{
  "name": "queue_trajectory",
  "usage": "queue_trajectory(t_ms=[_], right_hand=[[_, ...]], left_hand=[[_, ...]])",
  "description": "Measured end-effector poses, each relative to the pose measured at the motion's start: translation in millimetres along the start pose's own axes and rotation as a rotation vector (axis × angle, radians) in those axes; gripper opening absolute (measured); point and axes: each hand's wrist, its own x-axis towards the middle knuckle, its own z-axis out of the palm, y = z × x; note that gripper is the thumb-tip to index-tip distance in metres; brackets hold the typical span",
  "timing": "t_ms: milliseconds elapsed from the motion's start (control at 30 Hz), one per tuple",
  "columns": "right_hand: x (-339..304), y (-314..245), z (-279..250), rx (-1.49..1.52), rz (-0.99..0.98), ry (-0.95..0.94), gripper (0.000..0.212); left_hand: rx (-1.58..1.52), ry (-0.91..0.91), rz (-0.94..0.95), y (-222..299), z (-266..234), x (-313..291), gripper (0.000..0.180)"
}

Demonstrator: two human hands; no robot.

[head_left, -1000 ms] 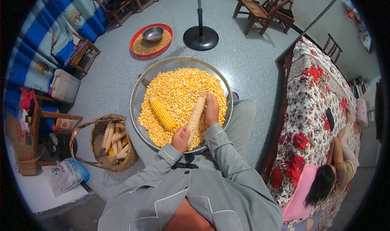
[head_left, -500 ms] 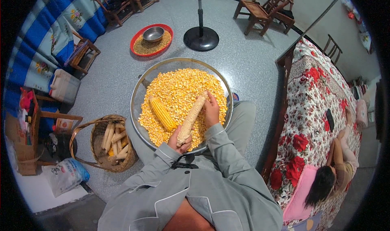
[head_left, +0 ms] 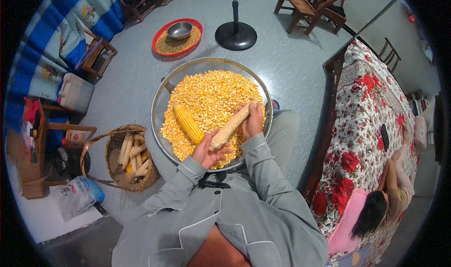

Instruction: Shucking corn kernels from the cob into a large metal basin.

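A stripped, pale corncob (head_left: 230, 127) slants above a wide metal sieve pan (head_left: 157, 126) full of loose yellow kernels (head_left: 211, 95). My right hand (head_left: 254, 119) is closed around its upper right end. The lower end lies between thumb and fingers of my left hand (head_left: 210, 150), which cradles it loosely, palm up, its fingers a little spread. Few or no kernels show on this cob. Left of it, an ear of corn (head_left: 188, 122) still covered in yellow kernels rests on the heap, close to my left hand. The pan sits over my lap.
At left stands a wicker basket (head_left: 149, 182) with several bare cobs. Ahead are a red tray (head_left: 200, 36) of grain holding a metal bowl (head_left: 179, 30), and a black fan base (head_left: 236, 35). A person (head_left: 392, 196) lies on the flowered bed (head_left: 350, 140) at right.
The cob has swung to a flatter slant, its upper end moving right with my right hand. My left hand has loosened and turned more palm up. The view has shifted slightly.
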Motion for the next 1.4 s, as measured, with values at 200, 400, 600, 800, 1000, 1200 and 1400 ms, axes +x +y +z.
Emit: queue_trajectory(t_ms=[200, 400, 600, 800, 1000, 1200, 1400], right_hand=[[5.7, 0.3, -11.0, 0.046, -0.045, 0.079, 0.026], [4.8, 3.5, -12.6, -0.043, -0.058, 0.076, 0.027], [-11.8, -8.9, 4.5, 0.060, 0.163, -0.180, 0.042], [-21.7, 2.0, 4.6, -0.114, 0.376, -0.390, 0.045], [-35.8, 19.8, 0.1, -0.195, 0.457, -0.497, 0.046], [-40.0, 16.0, 5.6, -0.311, 0.414, -0.461, 0.048], [-15.9, -13.0, 31.1, -0.028, 0.185, -0.286, 0.038]], left_hand=[[0.135, 0.052, 0.087, 16.9, -0.5, -7.1, 0.058], [0.826, 0.280, 0.300, 10.0, 0.2, -0.5, 0.036], [0.476, 0.246, 0.113, 15.4, -1.2, -8.4, 0.050], [0.074, 0.036, -0.063, 14.8, -10.0, -8.5, 0.068], [0.067, 0.144, -0.065, 14.9, 2.3, -9.0, 0.063], [0.368, 0.226, 0.082, 14.8, 12.6, -15.1, 0.042], [0.174, 0.098, 0.014, 15.8, 11.8, -25.7, 0.040]])
